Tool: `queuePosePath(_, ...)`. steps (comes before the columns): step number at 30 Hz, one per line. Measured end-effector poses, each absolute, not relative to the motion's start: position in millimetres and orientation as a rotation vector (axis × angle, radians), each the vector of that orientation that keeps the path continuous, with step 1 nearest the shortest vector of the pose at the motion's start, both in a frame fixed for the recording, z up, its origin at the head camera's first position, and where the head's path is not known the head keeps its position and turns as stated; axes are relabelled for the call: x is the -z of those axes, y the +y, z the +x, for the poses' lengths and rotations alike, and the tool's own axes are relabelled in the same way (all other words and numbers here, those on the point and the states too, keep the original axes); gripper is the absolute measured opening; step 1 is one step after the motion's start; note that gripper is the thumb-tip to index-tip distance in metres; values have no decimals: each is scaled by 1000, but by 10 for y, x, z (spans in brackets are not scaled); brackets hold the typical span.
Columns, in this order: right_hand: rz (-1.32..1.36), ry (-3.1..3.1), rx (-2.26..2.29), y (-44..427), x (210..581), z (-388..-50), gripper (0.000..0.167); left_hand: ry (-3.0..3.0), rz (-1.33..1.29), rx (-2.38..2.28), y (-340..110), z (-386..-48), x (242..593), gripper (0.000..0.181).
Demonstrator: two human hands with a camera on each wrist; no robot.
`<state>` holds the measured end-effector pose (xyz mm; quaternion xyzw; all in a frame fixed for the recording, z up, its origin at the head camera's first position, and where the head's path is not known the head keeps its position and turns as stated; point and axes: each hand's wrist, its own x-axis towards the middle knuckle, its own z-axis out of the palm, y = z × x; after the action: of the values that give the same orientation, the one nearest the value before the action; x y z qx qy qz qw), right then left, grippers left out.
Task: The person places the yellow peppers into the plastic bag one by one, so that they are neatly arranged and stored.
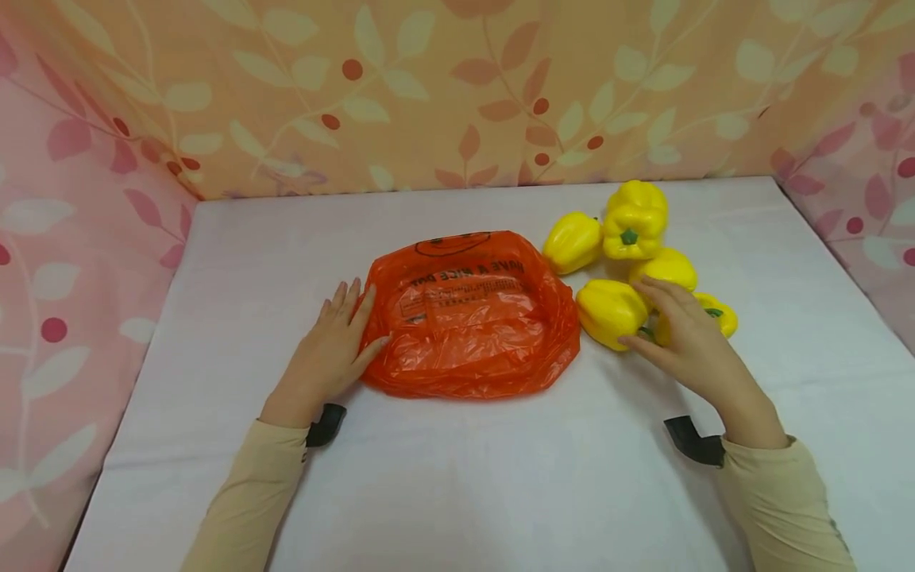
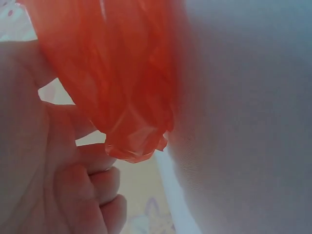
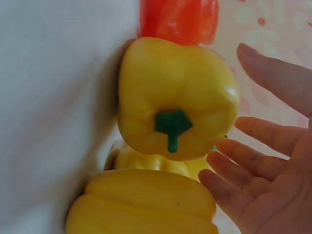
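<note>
A red plastic bag (image 1: 465, 326) with black printing lies on the table, its rim spread wide. At its left side, my left hand (image 1: 329, 349) touches the bag with spread fingers; in the left wrist view, the fingers lie along the red plastic (image 2: 117, 83). Several yellow bell peppers with green stems are grouped right of the bag. My right hand (image 1: 689, 342) is over the nearer ones, beside the yellow bell pepper (image 1: 609, 312) closest to the bag. The right wrist view shows its fingers extended near that pepper (image 3: 180, 87), with nothing gripped. The hand partly covers another pepper (image 1: 717, 314).
Further back stand two more bell peppers, one upright (image 1: 636, 218) and one lying (image 1: 572, 242). A white cloth covers the table (image 1: 486, 485). Floral curtains (image 1: 429, 95) rise behind and at both sides. Black wrist mounts (image 1: 693, 441) stick out inward from both sleeves.
</note>
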<state>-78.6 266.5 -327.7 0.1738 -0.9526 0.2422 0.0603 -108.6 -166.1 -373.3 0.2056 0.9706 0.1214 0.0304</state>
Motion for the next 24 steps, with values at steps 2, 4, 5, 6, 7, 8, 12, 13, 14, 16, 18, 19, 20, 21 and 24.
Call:
queuePosePath(2, 531, -2898, -710, 2654, 3293, -798, 72, 2976, 626, -382, -1656, -1087, 3738, 74)
queuePosePath(4, 538, -2909, -693, 2642, 3312, -807, 72, 2960, 618, -390, -1647, -1088, 3739, 75)
queuePosePath(5, 546, -2912, -682, 2638, 3326, -811, 72, 2952, 612, -391, -1644, -1089, 3742, 76)
queuePosePath(6, 560, -2903, -673, 2632, 3339, -815, 72, 2946, 610, -390, -1639, -1090, 3742, 76)
queuePosePath(7, 578, -2890, -664, 2626, 3353, -819, 72, 2942, 607, -385, -1637, -1090, 3743, 77)
queuePosePath(8, 594, -2876, -656, 2620, 3367, -823, 73, 2939, 606, -381, -1635, -1090, 3744, 77)
queuePosePath(12, 649, -2794, -611, 2610, 3432, -832, 74, 2938, 614, -370, -1627, -1091, 3738, 77)
queuePosePath(13, 652, -2781, -604, 2608, 3445, -833, 73, 2938, 617, -369, -1626, -1091, 3736, 77)
queuePosePath(14, 657, -2765, -597, 2606, 3457, -833, 73, 2939, 619, -370, -1625, -1091, 3734, 76)
queuePosePath(16, 662, -2739, -591, 2602, 3476, -835, 72, 2939, 620, -370, -1621, -1089, 3728, 77)
queuePosePath(18, 668, -2712, -589, 2595, 3484, -836, 71, 2933, 612, -367, -1621, -1088, 3724, 77)
queuePosePath(19, 668, -2704, -590, 2591, 3486, -836, 70, 2930, 608, -365, -1621, -1086, 3721, 77)
queuePosePath(20, 668, -2695, -592, 2588, 3488, -838, 70, 2926, 603, -362, -1621, -1086, 3721, 78)
queuePosePath(21, 665, -2693, -596, 2585, 3489, -838, 69, 2924, 601, -361, -1623, -1086, 3722, 78)
queuePosePath(24, 664, -2697, -594, 2579, 3493, -842, 69, 2922, 597, -363, -1634, -1084, 3733, 78)
